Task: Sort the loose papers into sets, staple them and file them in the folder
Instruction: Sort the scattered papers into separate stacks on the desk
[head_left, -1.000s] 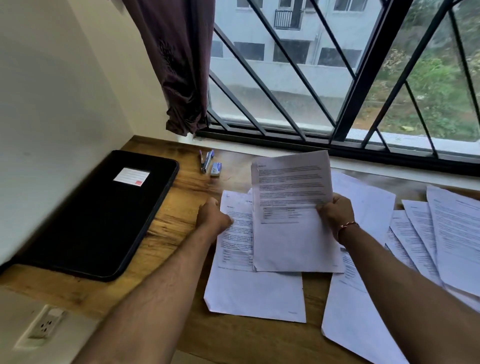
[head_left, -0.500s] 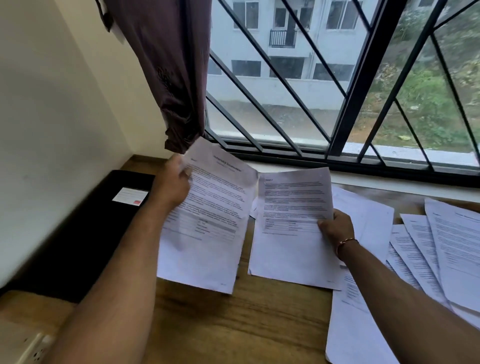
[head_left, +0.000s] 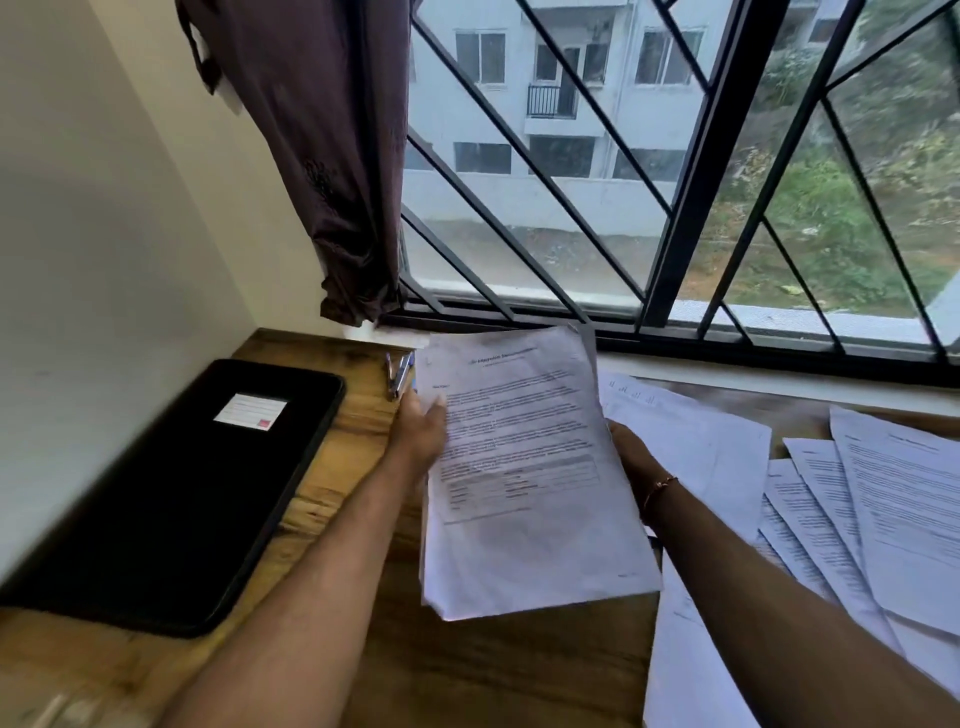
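Observation:
I hold a small stack of printed sheets (head_left: 524, 467) above the wooden desk (head_left: 363, 665), between both hands. My left hand (head_left: 423, 434) grips its left edge, thumb on the top page. My right hand (head_left: 631, 457), with a thin bracelet at the wrist, holds the right edge from behind, mostly hidden by the paper. More loose papers (head_left: 857, 519) lie fanned out on the right of the desk. A black folder (head_left: 176, 488) with a white label lies flat at the left. A stapler (head_left: 400, 371) shows just beyond the stack's left corner, partly hidden.
A barred window (head_left: 675, 208) runs along the back of the desk, with a dark curtain (head_left: 322, 156) hanging at its left. A cream wall (head_left: 104, 208) closes the left side. Bare wood shows at the desk's near edge.
My left hand lifted a sheet off the desk, carried it right and laid it on top of the sheet in my right hand. The two now form one stack held by both hands.

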